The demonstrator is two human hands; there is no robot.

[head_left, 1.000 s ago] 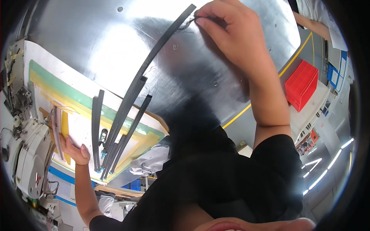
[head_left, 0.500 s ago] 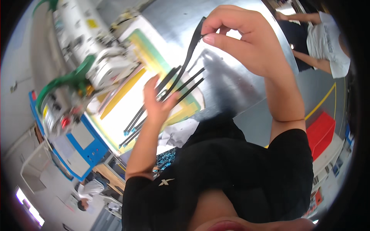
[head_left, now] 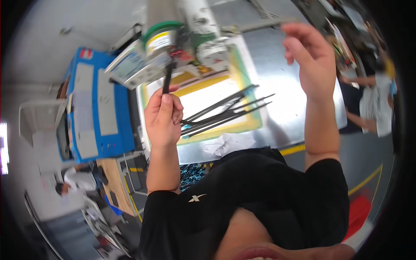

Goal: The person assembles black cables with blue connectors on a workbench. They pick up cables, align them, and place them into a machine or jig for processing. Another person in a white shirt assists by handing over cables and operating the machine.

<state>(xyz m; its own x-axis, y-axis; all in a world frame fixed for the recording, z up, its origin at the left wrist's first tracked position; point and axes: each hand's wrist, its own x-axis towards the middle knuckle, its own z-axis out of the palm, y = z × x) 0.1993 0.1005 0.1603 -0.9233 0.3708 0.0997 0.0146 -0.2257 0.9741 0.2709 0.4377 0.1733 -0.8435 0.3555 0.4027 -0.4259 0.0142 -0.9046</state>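
Closed around a flat black strip (head_left: 168,78), my left hand (head_left: 164,113) is raised over the left side of the work surface. One end of the strip stands up above the fist. Whether its other end joins the dark piece beside my fingers, I cannot tell. Several more thin black strips (head_left: 216,106), some with blue ends, lie on a bright white sheet (head_left: 190,99) edged with yellow and green tape. At the right, my right hand (head_left: 308,50) hovers above the metal tabletop (head_left: 281,78), fingers loosely bent and apart, with nothing in them; it is slightly blurred.
Behind the sheet stands a white machine with a green ring (head_left: 162,28) and a tilted control panel (head_left: 130,65). A blue and grey cabinet (head_left: 102,104) is at the left. Crumpled paper (head_left: 229,143) lies on the near table edge. Another person (head_left: 375,99) is at the right.
The black strip has passed from my right hand to my left, which has closed on it and lifted. My right hand has let go and moved right. The whole view has turned.
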